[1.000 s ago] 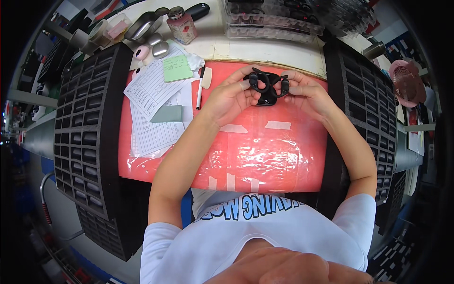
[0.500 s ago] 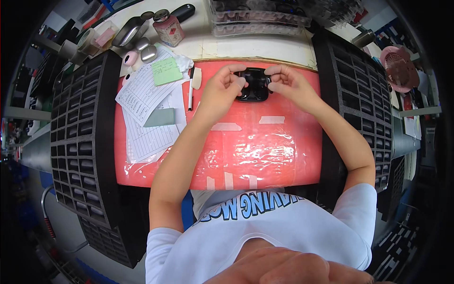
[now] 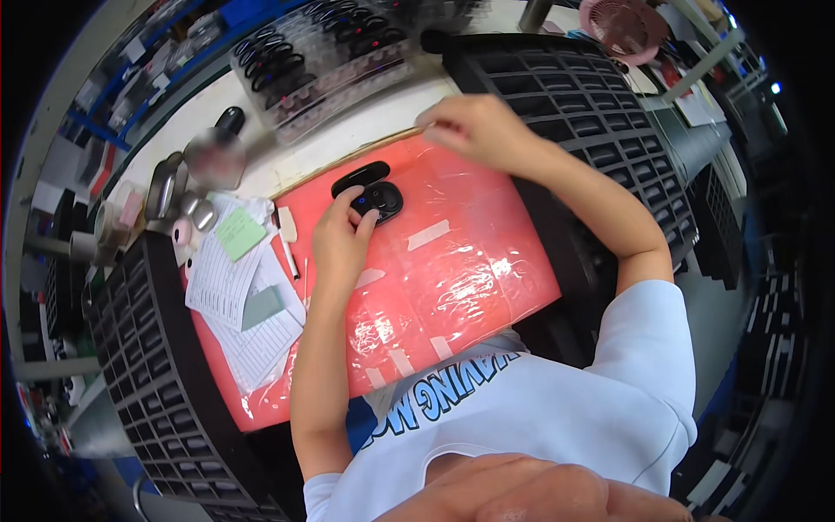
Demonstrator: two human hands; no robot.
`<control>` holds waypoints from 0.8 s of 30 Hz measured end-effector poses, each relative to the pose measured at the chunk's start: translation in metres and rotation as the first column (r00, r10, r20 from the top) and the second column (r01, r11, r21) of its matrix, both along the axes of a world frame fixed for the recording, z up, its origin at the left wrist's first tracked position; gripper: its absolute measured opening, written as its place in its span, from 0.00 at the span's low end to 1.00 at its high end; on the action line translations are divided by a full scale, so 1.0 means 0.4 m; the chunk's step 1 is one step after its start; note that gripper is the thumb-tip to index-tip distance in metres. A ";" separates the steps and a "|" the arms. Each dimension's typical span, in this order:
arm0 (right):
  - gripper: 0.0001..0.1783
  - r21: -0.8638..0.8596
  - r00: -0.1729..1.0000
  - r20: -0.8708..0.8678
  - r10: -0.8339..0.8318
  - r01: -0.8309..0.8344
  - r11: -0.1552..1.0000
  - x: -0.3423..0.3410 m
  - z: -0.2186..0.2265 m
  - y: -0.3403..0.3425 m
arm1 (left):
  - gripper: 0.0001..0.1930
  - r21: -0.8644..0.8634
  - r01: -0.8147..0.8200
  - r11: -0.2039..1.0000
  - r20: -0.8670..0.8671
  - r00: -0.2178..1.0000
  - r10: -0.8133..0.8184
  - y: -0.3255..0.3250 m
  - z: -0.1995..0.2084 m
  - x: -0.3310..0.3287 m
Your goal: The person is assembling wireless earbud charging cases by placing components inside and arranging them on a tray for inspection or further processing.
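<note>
Case (image 3: 390, 200), at the red mat's (image 3: 496, 213) 12 o'clock, looks light, stiff, slick: hold its base, sparing the raised lid (image 3: 364, 177). Left grip (image 3: 340, 244) is clamped lightly on its 8 o'clock end; right grip (image 3: 478, 129), at 1 o'clock, I cannot tell.

An electronics workshop, it seems: a red-covered workbench (image 3: 500, 252), gridded black trays (image 3: 198, 365) at left and right, clear racks (image 3: 335, 109) of black devices (image 3: 277, 80) at the far side, blue-framed shelving (image 3: 102, 132) far left
</note>
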State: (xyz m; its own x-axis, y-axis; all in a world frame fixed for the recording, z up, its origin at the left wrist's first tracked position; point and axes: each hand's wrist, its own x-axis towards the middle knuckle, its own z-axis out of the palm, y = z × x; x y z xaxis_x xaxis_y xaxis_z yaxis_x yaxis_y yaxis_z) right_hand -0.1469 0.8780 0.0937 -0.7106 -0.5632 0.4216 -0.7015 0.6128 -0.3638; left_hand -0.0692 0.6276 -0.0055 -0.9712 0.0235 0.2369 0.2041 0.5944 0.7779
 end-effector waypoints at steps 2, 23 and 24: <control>0.11 -0.037 0.984 -0.049 -0.173 0.172 0.984 -0.032 0.041 0.103 | 0.18 0.016 -0.023 1.000 0.066 0.998 0.022 0.003 0.010 -0.002; 0.31 0.648 0.848 -0.327 -0.417 0.523 0.554 -0.469 -0.029 0.337 | 0.10 0.382 -0.290 0.877 -0.076 0.936 0.343 -0.169 -0.082 -0.137; 0.30 0.612 0.849 -0.326 -0.415 0.524 0.592 -0.465 -0.031 0.329 | 0.10 0.436 -0.284 0.854 -0.011 0.947 0.320 -0.170 -0.076 -0.135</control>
